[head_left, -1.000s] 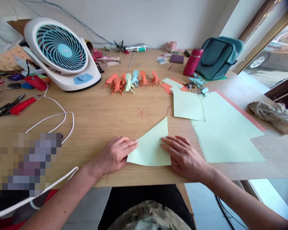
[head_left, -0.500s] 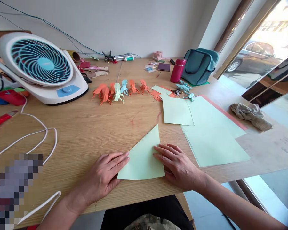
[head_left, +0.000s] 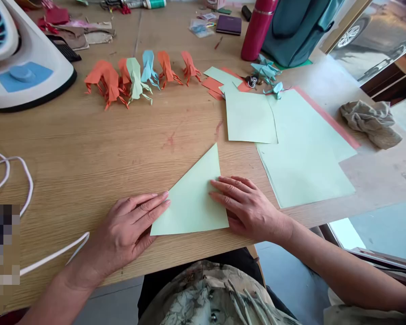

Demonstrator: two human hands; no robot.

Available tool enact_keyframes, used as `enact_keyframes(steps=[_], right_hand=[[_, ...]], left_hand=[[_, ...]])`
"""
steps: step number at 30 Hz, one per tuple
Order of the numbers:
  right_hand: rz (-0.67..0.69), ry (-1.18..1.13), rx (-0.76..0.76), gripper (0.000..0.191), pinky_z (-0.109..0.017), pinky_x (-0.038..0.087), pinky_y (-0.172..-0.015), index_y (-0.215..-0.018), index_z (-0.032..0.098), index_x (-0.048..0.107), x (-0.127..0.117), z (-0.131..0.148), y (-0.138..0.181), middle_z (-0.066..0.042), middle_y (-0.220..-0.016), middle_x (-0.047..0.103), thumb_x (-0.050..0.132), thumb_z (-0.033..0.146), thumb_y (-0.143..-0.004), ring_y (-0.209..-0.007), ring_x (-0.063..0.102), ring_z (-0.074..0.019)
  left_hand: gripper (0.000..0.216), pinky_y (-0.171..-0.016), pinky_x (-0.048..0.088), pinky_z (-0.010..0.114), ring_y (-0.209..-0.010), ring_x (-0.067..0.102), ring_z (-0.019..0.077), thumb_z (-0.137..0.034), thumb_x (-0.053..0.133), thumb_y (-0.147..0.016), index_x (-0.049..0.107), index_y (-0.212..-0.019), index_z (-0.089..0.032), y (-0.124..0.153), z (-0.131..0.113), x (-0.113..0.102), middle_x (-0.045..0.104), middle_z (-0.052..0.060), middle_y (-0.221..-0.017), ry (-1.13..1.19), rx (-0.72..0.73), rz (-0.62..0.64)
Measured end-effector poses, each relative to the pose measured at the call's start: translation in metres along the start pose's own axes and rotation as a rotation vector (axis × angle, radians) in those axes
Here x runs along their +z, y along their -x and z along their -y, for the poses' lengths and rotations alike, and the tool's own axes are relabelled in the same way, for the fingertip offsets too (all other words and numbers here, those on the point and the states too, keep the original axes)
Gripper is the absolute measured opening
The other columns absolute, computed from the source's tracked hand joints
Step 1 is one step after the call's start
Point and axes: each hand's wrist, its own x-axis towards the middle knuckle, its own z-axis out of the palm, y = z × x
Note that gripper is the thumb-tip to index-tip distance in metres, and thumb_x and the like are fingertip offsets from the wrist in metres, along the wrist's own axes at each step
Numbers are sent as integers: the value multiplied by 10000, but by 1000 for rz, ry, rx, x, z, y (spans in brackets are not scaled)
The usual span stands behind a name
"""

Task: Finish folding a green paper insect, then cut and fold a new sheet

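A pale green sheet of paper [head_left: 191,198], folded into a triangle, lies near the table's front edge with its point away from me. My left hand [head_left: 128,225] holds its slanted left side, fingertips on the paper and the thumb low by the near left corner. On the opposite side my right hand [head_left: 248,203] has its fingers laid over the right edge, the thumb mostly hidden below them. Farther right, a square pale green sheet [head_left: 250,117] overlaps a stack of larger green sheets [head_left: 307,176].
Several folded paper animals [head_left: 133,76] stand at the back left. Blue folded pieces [head_left: 265,70] and small paper scraps lie behind the sheets. A fan [head_left: 23,76], a pink bottle [head_left: 259,29], a teal bag [head_left: 297,34], a crumpled cloth [head_left: 370,122] and a white cable [head_left: 29,180] are around.
The camera view has tipped downward and come closer, so the table's things sit higher in the picture. Both hands keep their places on the folded paper.
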Motion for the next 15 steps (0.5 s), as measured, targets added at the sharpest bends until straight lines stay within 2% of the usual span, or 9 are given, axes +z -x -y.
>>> enact_keyframes(steps=[6,12,15], right_hand=[[16,16,-8,487,-525,405,-1106,-1330,91,578,-1,1,-1,-180,-1459,536,517,176,-855,-1358,486,-322],[12,24,-3,501,-514,403,-1109,-1322,92,585,-1,2,-1,-171,-1456,541,505,131,-829,-1363,484,-314],[12,37,-8,509,-513,401,-1108,-1331,102,575,-1,2,1,-166,-1462,536,501,128,-829,-1367,480,-311]], left_hand=[[603,-1012,426,450,-1295,487,308,-315,507,-955,364,-1534,-229,1,0,0,501,69,-1509,-2,1,-6],[593,-1019,424,459,-1294,478,310,-480,479,-974,431,-1486,-185,-1,-2,-1,511,98,-1497,-6,23,-41],[538,-1018,431,456,-1282,490,297,-459,494,-976,485,-1440,-186,-2,-4,1,537,96,-1474,-12,18,-70]])
